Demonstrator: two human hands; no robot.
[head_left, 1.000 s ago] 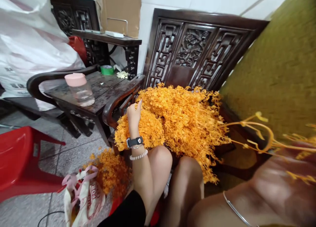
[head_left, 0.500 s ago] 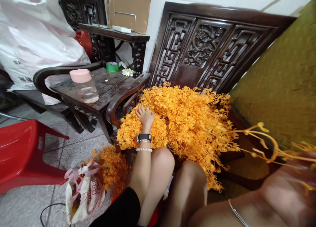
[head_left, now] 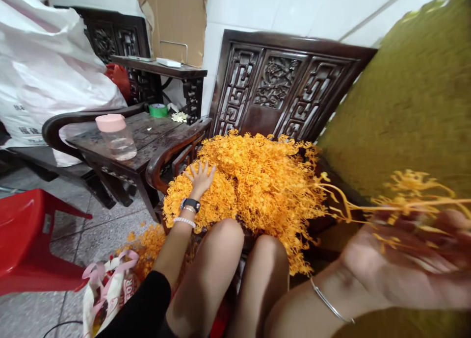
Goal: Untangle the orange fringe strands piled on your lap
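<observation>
A big heap of orange plastic flower sprigs (head_left: 257, 181) fills the seat of a dark carved wooden chair (head_left: 279, 83). My left hand (head_left: 200, 177), with a watch and bead bracelet on the wrist, lies flat on the heap's left side, fingers spread. Close to the camera and blurred, my right hand (head_left: 401, 269) is closed around a bunch of orange sprigs (head_left: 401, 200) whose stems stick out to the left. My bare knees (head_left: 239, 249) are in front of the heap.
A dark side table (head_left: 147, 137) on the left carries a clear jar with a pink lid (head_left: 114, 137) and a green tape roll (head_left: 159, 110). A red plastic stool (head_left: 25, 235), white sacks (head_left: 47, 68), a tote bag (head_left: 106, 289) and spilled orange sprigs (head_left: 147, 240) are lower left. A green cushion (head_left: 412, 92) is right.
My left hand went from raised beside the heap to pressed flat on it with fingers spread. My right hand with its sprigs has come further up into view.
</observation>
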